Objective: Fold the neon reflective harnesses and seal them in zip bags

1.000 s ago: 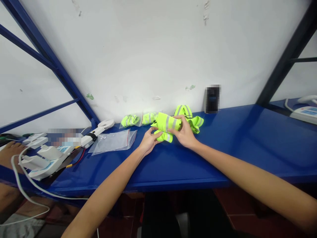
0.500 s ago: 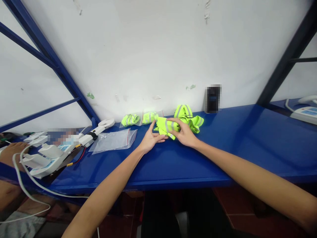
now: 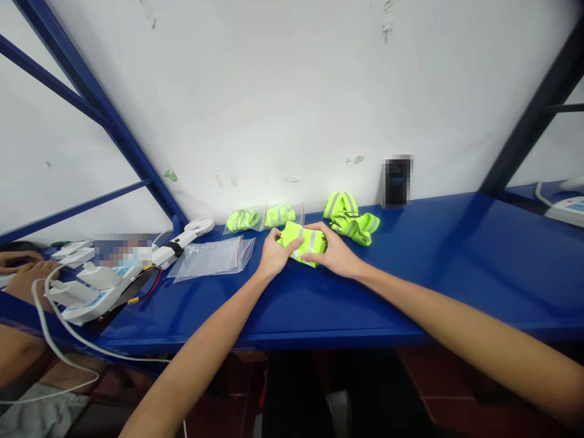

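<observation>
A folded bundle of neon-yellow reflective strap (image 3: 298, 240), with grey stripes, is held between my two hands just above the blue table. My left hand (image 3: 276, 252) grips its left side, thumb laid across the front. On the right side, my right hand (image 3: 333, 250) is wrapped round it with the thumb at the lower edge. Behind my right hand lies a loose heap of the same yellow strap (image 3: 351, 219). Two clear bags with yellow rolls inside, a left bagged roll (image 3: 243, 220) and a right bagged roll (image 3: 280, 215), sit against the wall.
Flat clear zip bags (image 3: 212, 257) lie left of my hands. Beyond them are a white handheld fan (image 3: 199, 227), power strips (image 3: 103, 295) and white cables. A blurred dark object (image 3: 396, 182) leans on the wall. Another person's hand (image 3: 34, 280) is at far left.
The yellow bundle has been turned and pressed into a more compact block. Both thumbs have shifted onto its front. The view has moved slightly.
</observation>
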{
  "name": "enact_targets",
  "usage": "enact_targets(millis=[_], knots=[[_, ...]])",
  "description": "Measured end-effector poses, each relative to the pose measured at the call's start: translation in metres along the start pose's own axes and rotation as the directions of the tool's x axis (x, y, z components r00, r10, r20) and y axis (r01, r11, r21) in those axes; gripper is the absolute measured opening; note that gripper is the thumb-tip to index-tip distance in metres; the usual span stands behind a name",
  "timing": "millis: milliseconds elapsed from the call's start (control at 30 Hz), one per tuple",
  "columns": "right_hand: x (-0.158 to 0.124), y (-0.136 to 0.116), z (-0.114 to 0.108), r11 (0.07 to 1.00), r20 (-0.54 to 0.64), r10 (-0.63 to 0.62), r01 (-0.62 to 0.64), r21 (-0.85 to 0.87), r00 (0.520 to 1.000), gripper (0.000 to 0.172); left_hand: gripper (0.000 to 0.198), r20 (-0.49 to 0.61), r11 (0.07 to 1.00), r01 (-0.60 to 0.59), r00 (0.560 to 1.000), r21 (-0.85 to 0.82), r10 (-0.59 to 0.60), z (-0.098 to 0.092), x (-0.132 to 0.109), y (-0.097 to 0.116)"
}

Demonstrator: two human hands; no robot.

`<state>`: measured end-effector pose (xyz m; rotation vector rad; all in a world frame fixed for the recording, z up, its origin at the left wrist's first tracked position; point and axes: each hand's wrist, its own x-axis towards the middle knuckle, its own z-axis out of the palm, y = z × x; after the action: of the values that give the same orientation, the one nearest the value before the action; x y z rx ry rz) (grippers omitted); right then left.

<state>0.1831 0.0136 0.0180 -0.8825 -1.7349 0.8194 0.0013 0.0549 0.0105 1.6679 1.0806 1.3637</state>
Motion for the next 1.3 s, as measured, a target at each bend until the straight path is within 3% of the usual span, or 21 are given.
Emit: enact_targets(millis=[133, 333, 433, 533, 733, 967, 1033, 1100, 1167, 1233, 1300], knots=[[0.002, 0.0, -0.003, 1.0, 0.018, -0.004, 0.004, 0.016, 1.0, 0.048, 0.045, 0.012, 0.999, -0.033, 0.999, 0.01, 0.033, 0.0, 0.002, -0.001], [0.003, -0.001, -0.008, 0.998, 0.069, -0.038, 0.041, -0.042, 0.997, 0.038, 0.054, 0.203, 0.997, 0.064, 0.978, -0.042, -0.054, -0.007, 0.004, 0.004], [0.002, 0.0, -0.007, 0.994, 0.087, -0.04, 0.049, -0.099, 0.995, 0.039, 0.045, 0.278, 0.998, 0.003, 0.96, 0.068, -0.021, -0.008, 0.001, 0.006], [0.003, 0.004, -0.006, 0.985, 0.05, -0.053, 0.06, -0.159, 0.997, 0.043, 0.04, 0.235, 0.985, -0.059, 0.972, 0.161, 0.02, -0.003, -0.003, 0.004], [0.004, 0.008, -0.008, 0.976, 0.015, -0.078, 0.079, -0.203, 0.997, 0.048, 0.042, 0.16, 0.984, -0.061, 0.987, 0.17, 0.033, 0.008, -0.01, 0.003], [0.006, 0.001, -0.003, 0.965, -0.08, -0.113, 0.09, -0.247, 0.99, 0.038, 0.043, 0.115, 0.993, -0.044, 0.993, 0.107, 0.032, 0.013, -0.009, 0.004], [0.007, -0.001, -0.001, 0.963, -0.096, -0.1, 0.072, -0.258, 0.99, 0.037, 0.047, 0.104, 0.987, -0.053, 0.994, 0.154, 0.037, 0.01, -0.006, 0.006], [0.007, -0.001, -0.002, 0.964, -0.117, -0.088, 0.055, -0.26, 0.989, 0.037, 0.052, 0.099, 0.928, -0.142, 0.988, 0.346, 0.115, 0.0, 0.0, 0.009], [0.008, -0.001, -0.006, 0.967, -0.148, -0.084, 0.045, -0.251, 0.985, 0.035, 0.045, 0.079, 0.745, -0.238, 0.967, 0.623, 0.242, -0.018, 0.007, 0.013], [0.009, -0.001, -0.012, 0.968, -0.191, -0.075, 0.026, -0.248, 0.979, 0.032, 0.037, -0.043, 0.538, -0.126, 0.956, 0.833, 0.291, -0.044, 0.015, 0.013], [0.01, 0.0, -0.017, 0.967, -0.232, -0.058, -0.003, -0.255, 0.971, 0.031, 0.042, -0.202, 0.361, 0.117, 0.957, 0.925, 0.208, -0.072, 0.024, 0.009]])
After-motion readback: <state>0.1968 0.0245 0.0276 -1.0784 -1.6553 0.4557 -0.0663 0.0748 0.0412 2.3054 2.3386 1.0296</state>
